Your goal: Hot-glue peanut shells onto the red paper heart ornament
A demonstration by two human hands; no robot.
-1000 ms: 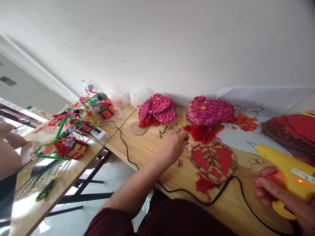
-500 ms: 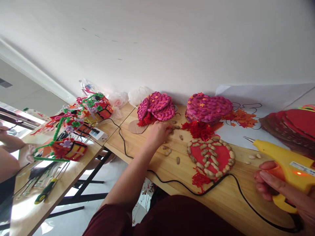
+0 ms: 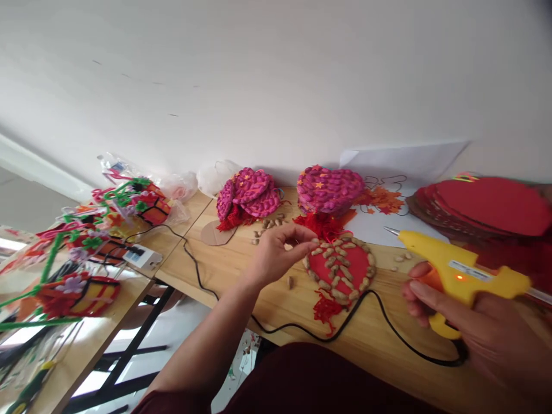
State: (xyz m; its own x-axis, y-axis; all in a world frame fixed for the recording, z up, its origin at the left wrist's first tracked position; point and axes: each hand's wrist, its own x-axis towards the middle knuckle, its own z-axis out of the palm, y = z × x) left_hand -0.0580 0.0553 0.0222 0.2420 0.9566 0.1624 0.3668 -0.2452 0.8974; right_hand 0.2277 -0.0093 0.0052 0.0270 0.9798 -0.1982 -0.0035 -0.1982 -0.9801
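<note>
A yellow hot glue gun [image 3: 457,270] is gripped in my right hand [image 3: 478,328], its metal nozzle pointing left and a small light glowing on its side. Thumb and forefinger of my left hand [image 3: 284,250] are pinched together on a peanut [image 3: 315,241], mostly hidden by the fingertips, at the upper left edge of a red heart [image 3: 357,260]. Peanuts line the heart's rim and form a branching pattern down its middle. A red tassel [image 3: 326,310] hangs from its lower end. Loose peanuts [image 3: 271,221] lie behind my left hand.
Stacks of pink braided hearts [image 3: 330,190] stand by the wall. Orange paper leaves [image 3: 382,199] lie on white paper, with red discs [image 3: 491,204] at right. The black cord [image 3: 297,329] crosses the table front. Decorated baskets [image 3: 81,293] and a power strip [image 3: 142,257] are at left.
My left hand has moved right and nearer, from the loose peanuts to the heart's edge. The view has turned right. My right hand still holds the glue gun.
</note>
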